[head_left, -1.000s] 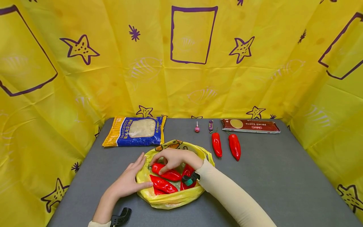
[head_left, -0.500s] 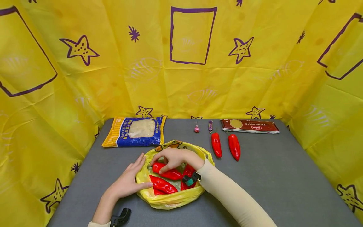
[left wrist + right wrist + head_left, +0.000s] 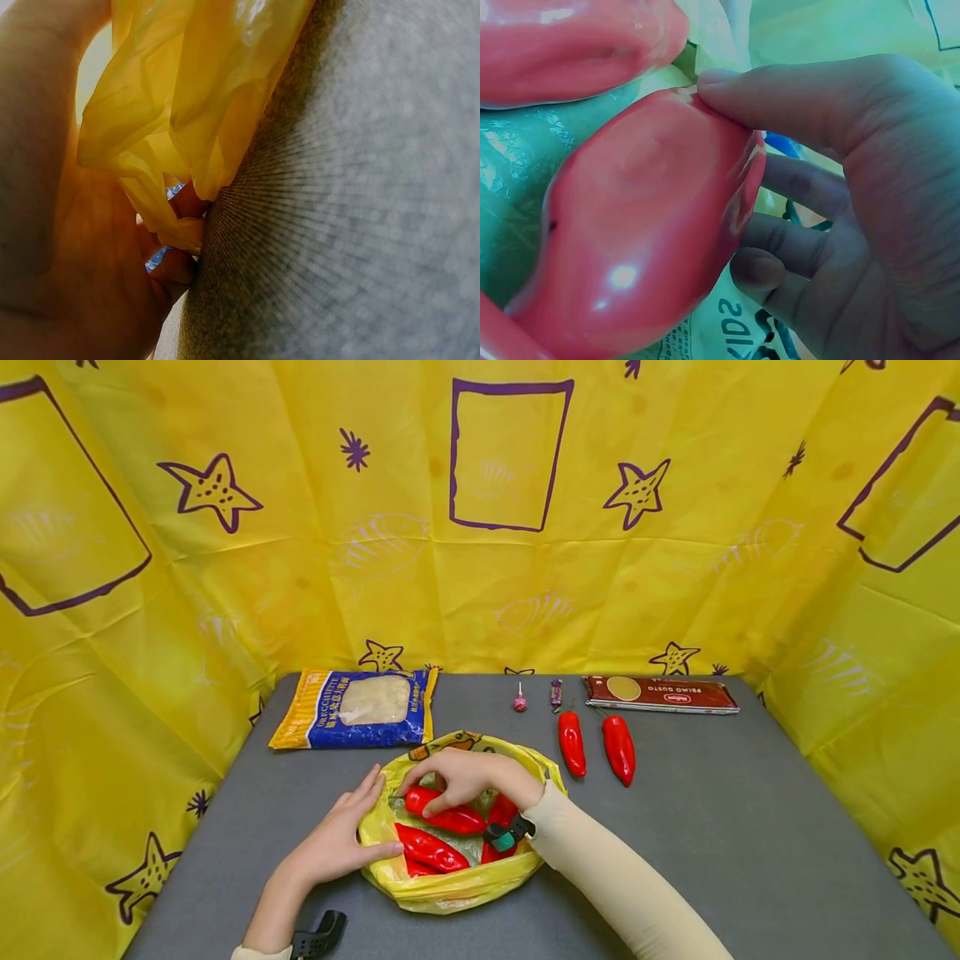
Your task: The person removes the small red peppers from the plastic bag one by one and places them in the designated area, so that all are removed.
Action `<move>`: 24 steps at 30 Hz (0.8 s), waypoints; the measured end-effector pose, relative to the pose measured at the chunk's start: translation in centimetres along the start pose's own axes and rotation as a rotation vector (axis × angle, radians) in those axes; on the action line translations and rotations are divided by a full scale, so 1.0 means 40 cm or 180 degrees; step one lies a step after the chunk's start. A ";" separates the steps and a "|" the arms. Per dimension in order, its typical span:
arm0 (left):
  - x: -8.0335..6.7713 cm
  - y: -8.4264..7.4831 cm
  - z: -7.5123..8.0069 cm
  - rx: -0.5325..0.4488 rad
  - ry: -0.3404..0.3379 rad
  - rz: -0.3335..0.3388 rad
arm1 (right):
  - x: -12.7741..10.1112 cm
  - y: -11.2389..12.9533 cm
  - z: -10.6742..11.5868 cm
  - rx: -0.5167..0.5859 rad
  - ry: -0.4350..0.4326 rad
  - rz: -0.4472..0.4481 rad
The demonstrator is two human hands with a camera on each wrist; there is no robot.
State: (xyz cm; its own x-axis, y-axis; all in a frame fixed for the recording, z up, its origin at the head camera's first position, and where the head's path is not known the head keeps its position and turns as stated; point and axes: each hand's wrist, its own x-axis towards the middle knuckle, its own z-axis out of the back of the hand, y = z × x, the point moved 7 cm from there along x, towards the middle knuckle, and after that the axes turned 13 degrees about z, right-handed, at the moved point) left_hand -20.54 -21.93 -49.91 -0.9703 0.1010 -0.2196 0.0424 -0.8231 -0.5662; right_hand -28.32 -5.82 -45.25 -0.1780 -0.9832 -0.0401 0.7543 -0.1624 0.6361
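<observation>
Nearest the person, the left hand (image 3: 341,839) lies with straight fingers against the left side of the yellow bag (image 3: 450,893), its thumb pressing the crumpled rim down; the left wrist view shows the thin film (image 3: 187,112) bunched against the palm on the grey surface (image 3: 712,843). The bag looks limp and slippery, likely to slide or fold unless pinned like this. Just beyond, the right hand (image 3: 468,774) reaches into the bag's mouth with thumb and fingers curled round the top pepper (image 3: 444,814); the right wrist view shows the thumb on its upper side and fingers beneath the pepper (image 3: 645,225). That pepper lies inside the bag across the others, a second pepper (image 3: 429,850) in front of it. Its skin is glossy and smooth, so it will probably be light, firm and a little slick; a hold round the thick middle seems surer than one at the tapered tip. Farther off, two loose peppers (image 3: 596,747) lie side by side on the surface, with a lollipop (image 3: 519,701), a wrapped sweet (image 3: 557,693), a brown pasta box (image 3: 662,693) and a blue pasta packet (image 3: 360,708) near the yellow backdrop (image 3: 480,510).
</observation>
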 end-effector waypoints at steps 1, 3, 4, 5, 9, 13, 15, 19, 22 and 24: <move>0.000 0.000 0.000 0.0001 -0.0002 -0.0001 | -0.001 0.001 0.001 -0.0011 0.0000 0.0001; -0.001 -0.001 0.001 0.0002 -0.0004 -0.0001 | -0.002 0.002 0.002 -0.0033 -0.0006 0.0006; -0.001 -0.001 0.001 0.0003 -0.0005 0.0000 | -0.002 0.002 0.002 -0.0049 -0.0011 0.0014; -0.002 -0.001 0.001 0.0001 -0.0007 0.0000 | -0.003 0.002 0.003 -0.0065 -0.0016 0.0021; -0.001 -0.001 0.001 -0.0002 -0.0006 -0.0003 | -0.006 0.001 0.005 -0.0086 -0.0036 0.0025; 0.000 0.000 0.000 0.0002 -0.0008 -0.0011 | -0.012 0.003 0.012 -0.0090 -0.0051 0.0013; 0.000 0.000 0.000 0.0012 -0.0009 -0.0008 | -0.015 0.005 0.016 -0.0098 -0.0058 -0.0007; 0.000 -0.001 0.001 0.0035 -0.0003 0.0014 | -0.024 0.006 0.022 -0.0085 -0.0091 -0.0056; -0.001 -0.002 0.001 0.0039 0.0001 0.0011 | -0.031 0.006 0.027 -0.0057 -0.0142 -0.0060; -0.001 -0.002 0.001 0.0038 0.0001 0.0001 | -0.035 0.008 0.031 -0.0015 -0.0174 -0.0050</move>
State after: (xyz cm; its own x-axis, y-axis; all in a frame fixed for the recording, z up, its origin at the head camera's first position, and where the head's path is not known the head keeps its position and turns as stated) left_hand -20.49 -21.89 -49.85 -0.9703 0.1010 -0.2200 0.0398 -0.8297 -0.5567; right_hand -28.59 -4.41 -44.04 -0.2238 -0.9746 -0.0078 0.7541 -0.1782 0.6321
